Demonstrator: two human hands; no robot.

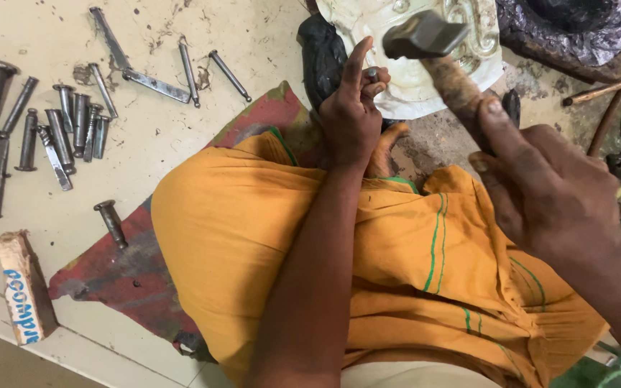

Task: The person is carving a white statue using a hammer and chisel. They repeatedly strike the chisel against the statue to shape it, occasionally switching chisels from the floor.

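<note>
Hammer (pixel 425 34) in right hand (pixel 540 187), punch (pixel 372 74) in left hand (pixel 353 115), at metal sheet (pixel 411 86) edge

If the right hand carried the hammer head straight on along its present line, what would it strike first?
Most likely the small metal punch that the left hand pinches upright on the embossed metal sheet. The right hand holds the hammer just above and right of it; depth is unclear, so it might meet the sheet instead.

Light: bright, even and soft across the pale floor (pixel 181 86).
Shadows: short and faint beside the metal punches (pixel 66 133).
Glare: mild sheen on the embossed metal sheet (pixel 425 72).
Blur: hammer head (pixel 424 34) and right hand (pixel 540 187) slightly soft.
Edges: little visible distortion.
</note>
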